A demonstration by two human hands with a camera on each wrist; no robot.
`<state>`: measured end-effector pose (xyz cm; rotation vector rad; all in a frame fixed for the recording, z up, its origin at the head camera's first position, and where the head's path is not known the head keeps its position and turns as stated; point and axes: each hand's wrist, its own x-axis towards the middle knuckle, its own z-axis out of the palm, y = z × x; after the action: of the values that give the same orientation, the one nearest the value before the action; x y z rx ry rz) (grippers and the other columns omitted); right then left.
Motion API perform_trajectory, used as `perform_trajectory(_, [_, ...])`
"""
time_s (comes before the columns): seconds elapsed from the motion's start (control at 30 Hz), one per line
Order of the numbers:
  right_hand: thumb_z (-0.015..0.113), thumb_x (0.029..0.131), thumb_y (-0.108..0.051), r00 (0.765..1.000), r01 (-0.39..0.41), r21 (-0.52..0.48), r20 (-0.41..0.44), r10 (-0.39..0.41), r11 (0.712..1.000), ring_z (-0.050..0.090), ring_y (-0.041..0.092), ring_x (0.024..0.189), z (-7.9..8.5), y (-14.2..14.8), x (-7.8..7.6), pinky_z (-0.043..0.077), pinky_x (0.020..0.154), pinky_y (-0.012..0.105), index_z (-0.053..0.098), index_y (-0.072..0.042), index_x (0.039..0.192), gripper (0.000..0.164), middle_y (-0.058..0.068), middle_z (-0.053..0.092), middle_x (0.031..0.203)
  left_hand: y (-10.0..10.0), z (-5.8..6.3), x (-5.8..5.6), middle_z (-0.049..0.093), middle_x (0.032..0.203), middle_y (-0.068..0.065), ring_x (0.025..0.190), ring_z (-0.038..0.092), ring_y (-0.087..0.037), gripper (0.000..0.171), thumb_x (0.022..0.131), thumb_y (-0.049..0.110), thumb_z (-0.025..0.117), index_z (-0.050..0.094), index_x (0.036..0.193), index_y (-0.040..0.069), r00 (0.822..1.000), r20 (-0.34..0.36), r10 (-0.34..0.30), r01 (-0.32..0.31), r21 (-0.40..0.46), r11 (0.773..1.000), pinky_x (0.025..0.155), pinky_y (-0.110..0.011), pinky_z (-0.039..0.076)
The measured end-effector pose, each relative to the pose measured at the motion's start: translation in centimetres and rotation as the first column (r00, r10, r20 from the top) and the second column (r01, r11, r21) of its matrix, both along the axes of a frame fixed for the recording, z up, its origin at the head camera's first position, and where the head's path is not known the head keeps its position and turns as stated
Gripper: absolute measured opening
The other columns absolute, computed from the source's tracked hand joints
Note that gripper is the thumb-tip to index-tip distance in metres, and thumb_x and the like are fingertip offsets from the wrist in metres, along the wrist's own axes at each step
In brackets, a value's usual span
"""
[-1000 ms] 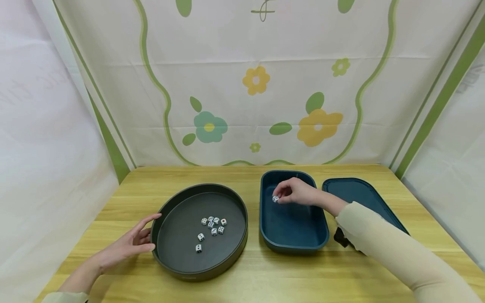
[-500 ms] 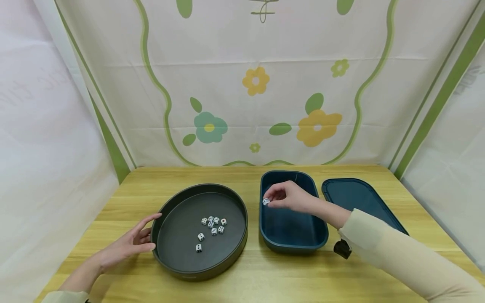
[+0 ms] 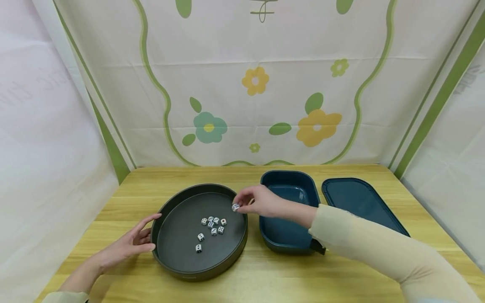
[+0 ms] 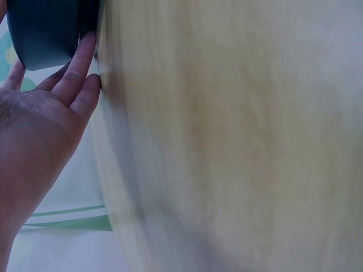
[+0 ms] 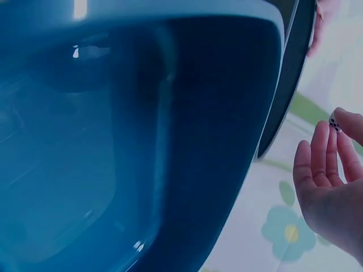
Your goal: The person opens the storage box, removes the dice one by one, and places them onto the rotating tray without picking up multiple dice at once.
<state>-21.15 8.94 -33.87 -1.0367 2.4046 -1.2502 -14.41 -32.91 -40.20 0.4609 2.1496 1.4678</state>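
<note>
Between thumb and fingertips, my right hand (image 3: 261, 202) pinches a white die (image 3: 235, 207) over the right rim of a round dark pan (image 3: 178, 235). The right wrist view also shows that die (image 5: 334, 122) at the fingertips. Several white dice (image 3: 214, 225) lie on the pan's floor, most grouped right of its middle, with two nearer the front. At the pan's left side, my left hand (image 3: 126, 247) rests its spread fingers and thumb against the outer wall. The left wrist view shows this hand (image 4: 42, 124) beside the pan's wall (image 4: 45, 28).
A deep blue rectangular box (image 3: 289, 235) stands just right of the pan, under my right forearm. Its flat blue lid (image 3: 354, 200) lies on the wooden table (image 3: 265, 277) farther right. A flowered cloth (image 3: 212, 84) hangs behind the table.
My right hand has moved left with the die, from above the blue box to the pan's right rim. The left hand, pan and dice in it have stayed put.
</note>
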Motion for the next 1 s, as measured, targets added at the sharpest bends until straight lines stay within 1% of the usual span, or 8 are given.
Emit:
perform_trajectory(0.07, [0.071, 0.089, -0.007, 1.0, -0.01, 0.006, 0.005, 0.01, 1.0, 0.059, 0.007, 0.078, 0.0, -1.2, 0.2, 0.05, 0.073, 0.024, 0.072, -0.009, 0.099, 0.011, -0.007, 0.065, 0.084, 0.0, 0.0, 0.0, 0.001, 0.153, -0.036, 0.136, 0.002, -0.056, 0.075, 0.1, 0.007, 0.052, 0.004, 0.157, 0.019, 1.0, -0.001, -0.002, 0.002, 0.002, 1.0, 0.1, -0.052, 0.034])
perform_trajectory(0.2, [0.071, 0.088, -0.005, 1.0, -0.028, 0.029, 0.001, 0.028, 0.999, 0.059, 0.005, 0.078, -0.1, -3.4, 0.8, 0.049, 0.074, 0.022, 0.071, -0.008, 0.1, 0.012, -0.006, 0.065, 0.085, 0.0, 0.1, 0.1, 0.001, 0.153, -0.036, 0.136, 0.001, -0.055, 0.076, 0.1, 0.007, 0.052, 0.004, 0.157, 0.019, 1.0, 0.0, -0.004, 0.004, 0.017, 1.0, 0.097, -0.036, 0.039])
perform_trajectory(0.23, [0.071, 0.088, -0.006, 0.999, -0.034, 0.038, -0.003, 0.034, 0.999, 0.059, 0.004, 0.078, -0.2, -3.9, 0.9, 0.049, 0.074, 0.021, 0.071, -0.008, 0.1, 0.012, -0.006, 0.065, 0.085, 0.1, 0.1, 0.2, 0.001, 0.154, -0.035, 0.136, 0.001, -0.055, 0.076, 0.1, 0.007, 0.052, 0.003, 0.157, 0.019, 1.0, 0.0, -0.004, 0.004, 0.017, 1.0, 0.097, -0.035, 0.039])
perform_trajectory(0.3, [0.072, 0.088, -0.006, 0.999, -0.038, 0.051, -0.007, 0.039, 0.998, 0.059, 0.004, 0.078, -0.3, -4.8, 1.0, 0.048, 0.075, 0.021, 0.071, -0.008, 0.1, 0.012, -0.006, 0.065, 0.085, 0.1, 0.2, 0.2, 0.0, 0.154, -0.035, 0.136, 0.0, -0.056, 0.076, 0.1, 0.007, 0.052, 0.003, 0.157, 0.018, 1.0, 0.003, -0.003, 0.003, 0.017, 1.0, 0.098, -0.038, 0.038])
perform_trajectory(0.43, [0.071, 0.089, -0.006, 0.999, -0.045, 0.054, -0.015, 0.046, 0.998, 0.058, 0.004, 0.078, -0.6, -6.5, 1.2, 0.048, 0.075, 0.02, 0.071, -0.009, 0.1, 0.011, -0.005, 0.065, 0.085, 0.0, 0.3, 0.3, -0.003, 0.154, -0.035, 0.136, 0.0, -0.057, 0.076, 0.1, 0.009, 0.052, 0.003, 0.157, 0.019, 1.0, 0.003, 0.004, -0.004, -0.006, 1.0, 0.1, -0.059, 0.03])
perform_trajectory(0.5, [0.071, 0.089, -0.007, 0.999, -0.04, 0.051, -0.012, 0.041, 0.998, 0.058, 0.003, 0.077, -0.9, -7.2, 1.3, 0.047, 0.075, 0.019, 0.071, -0.01, 0.098, 0.01, -0.007, 0.064, 0.084, 0.0, 0.3, 0.3, -0.003, 0.154, -0.035, 0.136, 0.0, -0.057, 0.076, 0.101, 0.009, 0.052, 0.003, 0.157, 0.02, 1.0, 0.003, 0.006, -0.006, -0.011, 1.0, 0.1, -0.063, 0.028])
perform_trajectory(0.73, [0.072, 0.088, -0.005, 1.0, -0.008, 0.057, 0.009, 0.007, 0.998, 0.057, 0.001, 0.072, -1.7, -8.9, 1.5, 0.047, 0.07, 0.017, 0.071, -0.012, 0.093, 0.008, -0.01, 0.062, 0.078, 0.1, 0.3, 0.3, -0.002, 0.154, -0.035, 0.136, 0.001, -0.057, 0.075, 0.1, 0.009, 0.052, 0.003, 0.157, 0.019, 1.0, -0.004, 0.006, -0.006, -0.013, 1.0, 0.1, -0.06, 0.029])
perform_trajectory(1.0, [0.071, 0.088, -0.001, 1.0, 0.029, 0.077, 0.003, -0.029, 0.997, 0.055, 0.002, 0.072, -2.3, -9.3, 1.3, 0.046, 0.069, 0.017, 0.072, -0.006, 0.096, 0.01, -0.003, 0.064, 0.082, 0.5, 0.2, 0.2, -0.001, 0.155, -0.033, 0.137, 0.001, -0.056, 0.075, 0.1, 0.009, 0.053, 0.004, 0.156, 0.019, 1.0, 0.0, 0.008, -0.008, -0.009, 1.0, 0.101, -0.062, 0.026])
